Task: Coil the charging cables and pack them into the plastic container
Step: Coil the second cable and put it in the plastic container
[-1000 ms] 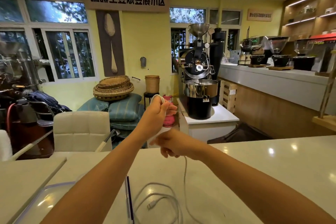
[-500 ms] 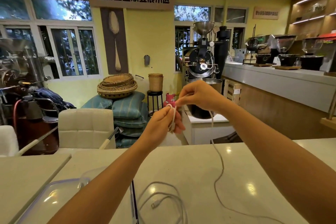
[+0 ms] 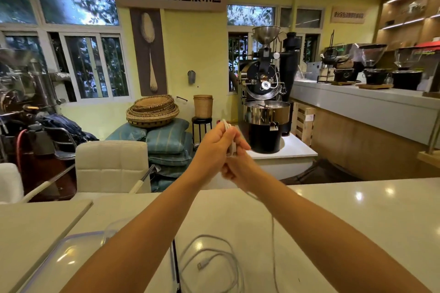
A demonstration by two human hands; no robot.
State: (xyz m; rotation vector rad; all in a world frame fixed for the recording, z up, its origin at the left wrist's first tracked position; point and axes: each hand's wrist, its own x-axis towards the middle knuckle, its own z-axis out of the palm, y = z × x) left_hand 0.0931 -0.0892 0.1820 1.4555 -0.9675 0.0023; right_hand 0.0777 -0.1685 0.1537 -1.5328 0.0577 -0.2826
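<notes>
My left hand (image 3: pixel 213 147) is raised above the counter and holds several loops of a white charging cable (image 3: pixel 229 138). My right hand (image 3: pixel 240 165) is just below and behind it, gripping the same cable, whose free length (image 3: pixel 273 240) hangs down to the counter. A second white cable (image 3: pixel 209 261) lies loosely looped on the counter between my forearms. The clear plastic container (image 3: pixel 71 252) with a bluish rim sits at the lower left, partly hidden by my left forearm.
The pale counter (image 3: pixel 357 221) stretches ahead and to the right. A dark pen-like object (image 3: pixel 175 266) lies beside the container. A white padded chair (image 3: pixel 112 165) stands behind the counter. A coffee roaster (image 3: pixel 265 102) stands further back.
My right hand has dropped from above my left hand to just under it, bringing the cable around. The free length of cable on the counter has become shorter.
</notes>
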